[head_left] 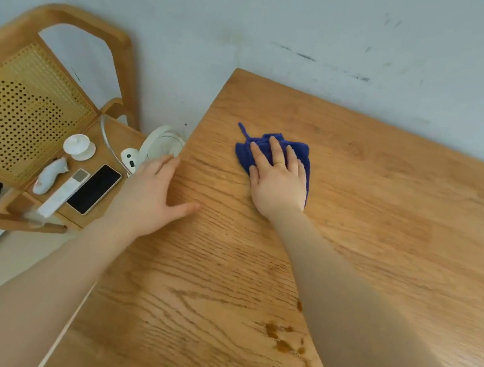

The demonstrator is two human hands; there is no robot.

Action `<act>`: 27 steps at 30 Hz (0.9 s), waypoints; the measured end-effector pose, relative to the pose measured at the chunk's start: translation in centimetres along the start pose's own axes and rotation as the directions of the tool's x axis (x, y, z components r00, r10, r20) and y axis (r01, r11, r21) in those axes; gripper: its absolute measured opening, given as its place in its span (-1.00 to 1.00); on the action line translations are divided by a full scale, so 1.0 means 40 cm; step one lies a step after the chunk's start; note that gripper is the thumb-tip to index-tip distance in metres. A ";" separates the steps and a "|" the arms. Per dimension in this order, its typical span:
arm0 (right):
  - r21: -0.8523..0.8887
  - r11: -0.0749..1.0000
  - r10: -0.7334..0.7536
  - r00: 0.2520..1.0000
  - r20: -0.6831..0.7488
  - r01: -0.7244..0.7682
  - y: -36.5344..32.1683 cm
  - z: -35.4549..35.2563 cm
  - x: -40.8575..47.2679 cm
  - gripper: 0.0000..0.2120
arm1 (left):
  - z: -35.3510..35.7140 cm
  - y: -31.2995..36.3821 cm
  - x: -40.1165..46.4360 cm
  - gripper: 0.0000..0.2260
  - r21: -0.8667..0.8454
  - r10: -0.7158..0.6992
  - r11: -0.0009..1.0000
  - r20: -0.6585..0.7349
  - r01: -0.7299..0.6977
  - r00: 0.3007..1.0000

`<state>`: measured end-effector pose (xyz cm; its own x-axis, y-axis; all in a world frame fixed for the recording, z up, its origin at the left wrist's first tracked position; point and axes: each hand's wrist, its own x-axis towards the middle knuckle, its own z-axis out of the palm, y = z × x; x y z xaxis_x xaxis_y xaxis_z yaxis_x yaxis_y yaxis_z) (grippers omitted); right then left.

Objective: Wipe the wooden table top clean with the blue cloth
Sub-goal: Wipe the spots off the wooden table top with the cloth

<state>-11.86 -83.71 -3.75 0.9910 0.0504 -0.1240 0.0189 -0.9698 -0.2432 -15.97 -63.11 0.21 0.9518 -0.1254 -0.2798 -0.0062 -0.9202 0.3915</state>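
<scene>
Wooden chair [18, 103], left, beside the table: its seat carries a phone [94, 189], a remote [63, 193] and small white items, all off the work surface. Left hand [153, 194], fingers relaxed and grasping nothing, rests flat at the left edge of the wooden table top [384, 237]. Right hand [276, 179], fingers extended, presses the crumpled blue cloth [271, 148] onto the far-left region, near the corner and wall. Brown stains [283, 337] remain near the front, beside the right forearm; wiping appears incomplete. Unobstructed surface extends rightward; the wall bounds the far edge.
</scene>
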 end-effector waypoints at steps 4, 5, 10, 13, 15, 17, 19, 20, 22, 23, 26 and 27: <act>0.016 0.979 -0.203 0.979 0.028 0.203 -0.117 0.046 -0.098 -0.57 | -0.025 -0.061 -0.013 -0.32 -0.179 0.047 0.984 0.168 -0.016 0.985; 0.017 0.959 -0.282 0.959 0.027 0.282 -0.150 0.057 -0.138 -0.57 | -0.036 -0.067 -0.021 -0.33 -0.233 0.057 0.973 0.195 -0.011 0.979; 0.004 0.944 -0.329 0.942 0.059 0.329 -0.207 0.062 -0.086 -0.50 | -0.078 -0.127 -0.017 -0.31 -0.385 0.088 0.923 0.190 -0.008 0.978; -0.006 0.984 -0.176 0.984 0.003 0.177 -0.224 0.060 0.035 -0.57 | -0.082 -0.173 -0.008 -0.38 -0.425 0.045 0.905 0.080 -0.007 0.996; -0.010 0.997 -0.071 0.997 -0.030 0.071 -0.230 0.063 0.086 -0.58 | -0.076 -0.199 -0.015 -0.46 -0.466 0.012 0.884 0.079 0.026 0.997; -0.012 0.999 -0.037 0.999 -0.040 0.036 -0.235 0.061 0.088 -0.58 | -0.074 -0.219 -0.023 -0.54 -0.496 -0.004 0.866 0.113 0.060 0.994; 0.002 0.997 -0.077 0.997 -0.013 0.077 -0.244 0.065 0.042 -0.59 | -0.076 -0.231 -0.023 -0.55 -0.499 -0.002 0.864 0.134 0.069 0.991; 0.008 0.991 -0.134 0.991 -0.001 0.134 -0.253 0.068 0.001 -0.57 | -0.078 -0.230 -0.021 -0.55 -0.498 0.002 0.864 0.145 0.072 0.989; -0.014 0.954 -0.298 0.954 -0.015 0.298 -0.277 0.085 -0.098 -0.55 | -0.080 -0.221 -0.012 -0.54 -0.528 -0.007 0.844 0.175 0.100 0.985; -0.041 0.929 -0.369 0.929 -0.024 0.368 -0.284 0.096 -0.143 -0.57 | -0.082 -0.217 -0.008 -0.53 -0.561 -0.029 0.816 0.200 0.139 0.979; -0.025 0.889 -0.457 0.889 0.026 0.458 -0.263 0.094 -0.159 -0.61 | -0.094 -0.198 -0.006 -0.54 -0.607 -0.071 0.762 0.268 0.226 0.961; -0.012 0.893 -0.449 0.893 0.014 0.449 -0.251 0.092 -0.134 -0.60 | -0.096 -0.196 -0.005 -0.54 -0.596 -0.067 0.772 0.271 0.222 0.960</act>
<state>-17.84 -73.35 -4.19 0.8750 0.4839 -0.0147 0.4637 -0.8465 -0.2614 -14.93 -54.46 0.58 0.8315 -0.1587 -0.5323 0.3892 -0.5173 0.7622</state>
